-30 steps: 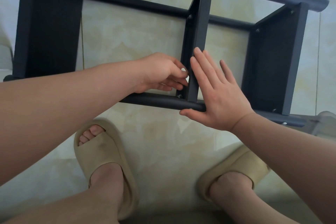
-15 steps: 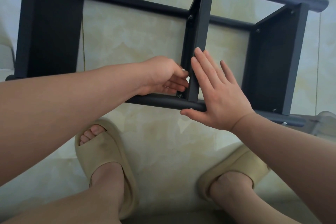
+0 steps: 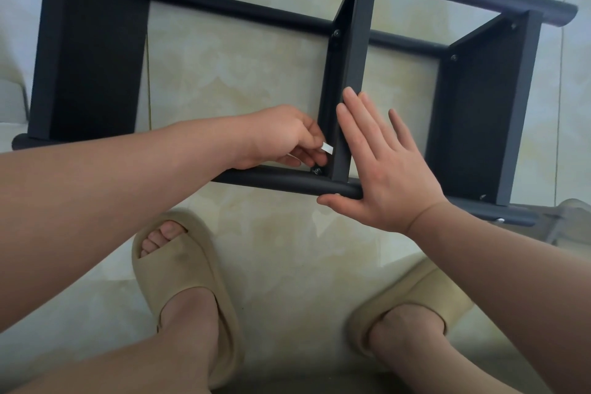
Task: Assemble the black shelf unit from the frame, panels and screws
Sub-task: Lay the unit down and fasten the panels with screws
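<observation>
The black shelf unit lies on its side on the tiled floor, with a left panel (image 3: 92, 41), a middle panel (image 3: 348, 80) and a right panel (image 3: 479, 112) set between round black frame tubes (image 3: 281, 181). My left hand (image 3: 281, 137) pinches a small silver tool (image 3: 327, 148) just above a screw (image 3: 317, 171) where the middle panel meets the near tube. My right hand (image 3: 380, 166) lies flat with straight fingers against the middle panel's right side, its thumb under the near tube.
My two feet in beige slippers (image 3: 182, 272) (image 3: 412, 294) stand on the cream tiles below the near tube. A clear plastic object (image 3: 572, 217) shows at the right edge. Other screws sit in the panel corners (image 3: 335, 32).
My left hand has shifted slightly down and turned at the screw, so the silver tool now shows between its fingers. My right hand and the shelf have stayed put.
</observation>
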Motion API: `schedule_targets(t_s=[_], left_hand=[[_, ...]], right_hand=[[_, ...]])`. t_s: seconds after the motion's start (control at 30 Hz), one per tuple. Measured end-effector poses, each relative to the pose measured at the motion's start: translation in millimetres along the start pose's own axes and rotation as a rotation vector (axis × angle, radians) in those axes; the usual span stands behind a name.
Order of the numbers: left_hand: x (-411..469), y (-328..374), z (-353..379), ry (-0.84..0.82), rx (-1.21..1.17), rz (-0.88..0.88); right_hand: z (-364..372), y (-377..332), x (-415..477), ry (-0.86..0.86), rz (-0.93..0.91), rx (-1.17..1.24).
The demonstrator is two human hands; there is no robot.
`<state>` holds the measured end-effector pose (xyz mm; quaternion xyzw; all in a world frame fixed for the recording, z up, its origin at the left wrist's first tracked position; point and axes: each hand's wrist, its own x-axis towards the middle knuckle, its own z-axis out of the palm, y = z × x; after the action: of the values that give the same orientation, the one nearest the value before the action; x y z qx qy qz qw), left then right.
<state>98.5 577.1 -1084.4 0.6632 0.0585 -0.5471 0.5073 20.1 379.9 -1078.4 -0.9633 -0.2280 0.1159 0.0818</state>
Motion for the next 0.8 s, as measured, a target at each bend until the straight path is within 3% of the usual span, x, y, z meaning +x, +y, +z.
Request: schedule_targets(t_s=[0.8], left_hand=[[-8.1, -2.4, -4.9, -0.094, 0.362, 0.069]], right_hand=[[-1.1, -0.8, -0.1, -0.007, 0.007, -0.013]])
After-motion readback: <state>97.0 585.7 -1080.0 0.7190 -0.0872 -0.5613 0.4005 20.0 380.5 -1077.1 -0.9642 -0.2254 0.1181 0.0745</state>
